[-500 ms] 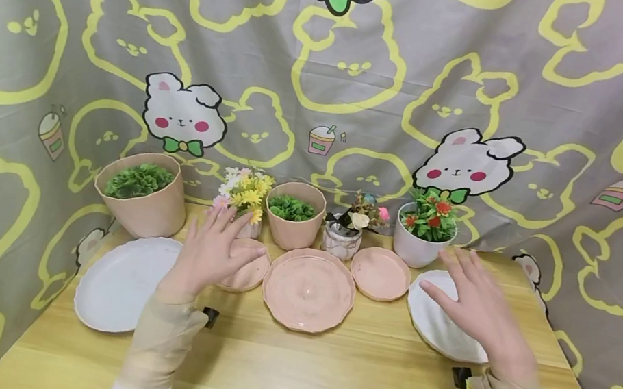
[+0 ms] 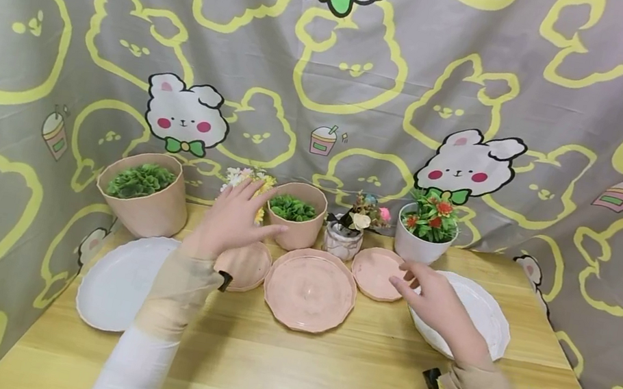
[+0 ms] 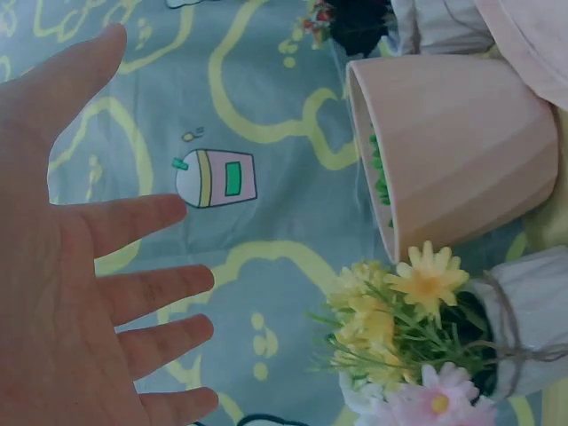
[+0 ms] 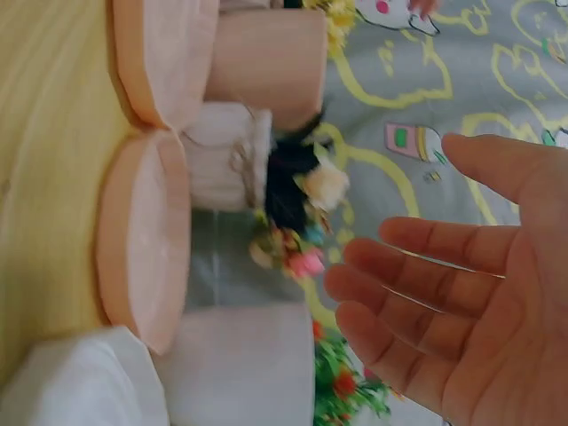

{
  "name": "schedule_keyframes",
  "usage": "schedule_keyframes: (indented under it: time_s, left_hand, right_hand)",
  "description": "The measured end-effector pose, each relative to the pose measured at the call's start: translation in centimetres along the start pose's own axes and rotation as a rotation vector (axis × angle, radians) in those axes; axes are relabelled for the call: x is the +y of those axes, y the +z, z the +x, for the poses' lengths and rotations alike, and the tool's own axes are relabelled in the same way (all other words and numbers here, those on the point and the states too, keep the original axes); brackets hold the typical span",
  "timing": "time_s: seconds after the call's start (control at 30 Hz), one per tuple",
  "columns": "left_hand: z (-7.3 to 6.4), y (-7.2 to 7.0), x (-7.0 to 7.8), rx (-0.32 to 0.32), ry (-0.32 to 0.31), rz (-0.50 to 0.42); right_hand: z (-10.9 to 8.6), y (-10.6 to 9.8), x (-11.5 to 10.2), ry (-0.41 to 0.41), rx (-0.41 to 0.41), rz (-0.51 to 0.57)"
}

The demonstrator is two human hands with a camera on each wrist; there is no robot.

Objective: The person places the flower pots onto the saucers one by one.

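Note:
My left hand (image 2: 231,222) hovers before the pot of yellow and pink daisies (image 3: 417,302), hiding most of it in the head view. Its fingers are spread and nearly straight, with nothing in them. Beneath it lies a small pink saucer (image 2: 248,270), partly covered. To its right stands a pink pot with green leaves (image 2: 295,230). My right hand (image 2: 444,312) is above the right white saucer (image 2: 487,312), fingertips over the edge of another small pink saucer (image 2: 375,272). The right wrist view shows its fingers loosely bent and holding nothing.
A large pink pot (image 2: 157,216) stands at the back left, with a white saucer (image 2: 114,285) before it. A large pink saucer (image 2: 309,291) lies mid-table. Behind are a small rose pot (image 2: 343,240) and a white pot with red flowers (image 2: 421,245). Patterned cloth (image 2: 367,93) surrounds the table.
My right hand has moved left, from over the white saucer toward the small pink saucer, its fingers bending a little. My left hand has shifted right and farther forward, covering more of the daisies.

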State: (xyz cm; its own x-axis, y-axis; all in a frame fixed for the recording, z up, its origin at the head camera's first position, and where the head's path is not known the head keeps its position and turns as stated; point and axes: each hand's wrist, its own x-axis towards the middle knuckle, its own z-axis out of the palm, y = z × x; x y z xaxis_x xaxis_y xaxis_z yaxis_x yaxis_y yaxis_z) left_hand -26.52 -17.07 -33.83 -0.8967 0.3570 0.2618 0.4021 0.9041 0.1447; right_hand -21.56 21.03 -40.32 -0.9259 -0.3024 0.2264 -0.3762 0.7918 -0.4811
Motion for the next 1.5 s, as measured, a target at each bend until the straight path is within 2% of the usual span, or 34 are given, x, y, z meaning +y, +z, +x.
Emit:
schedule_keyframes:
  time_s: [0.2,0.4,0.57,0.73,1.0,1.17,1.33,1.5]
  left_hand:
    - [3.0,-0.2,0.3,-0.042,0.054,-0.066]
    - [5.5,1.0,0.3,-0.134,0.021,-0.184]
    - [7.5,2.4,-0.1,-0.169,0.012,-0.227]
    - [9.0,4.0,-0.8,-0.205,-0.035,-0.254]
    - [10.3,6.4,-1.9,-0.154,-0.108,-0.342]
    - [10.6,7.2,-2.4,-0.098,-0.146,-0.383]
    - [10.8,7.7,-2.6,-0.065,-0.195,-0.376]
    - [11.0,7.7,-2.5,-0.057,-0.236,-0.316]
  right_hand:
    - [0.6,2.0,-0.3,-0.005,-0.063,0.040]
    - [1.2,4.3,-0.2,-0.012,-0.106,0.077]
    - [1.6,5.9,-0.4,-0.006,-0.108,0.066]
    - [1.7,7.6,-0.3,0.043,-0.134,0.062]
    - [1.4,9.1,-0.6,0.034,-0.116,0.099]
    - [1.5,9.8,-0.7,0.141,-0.137,0.097]
    - [1.5,10.2,-0.6,0.164,-0.133,0.074]
    - [1.7,10.4,-0.6,0.159,-0.147,0.086]
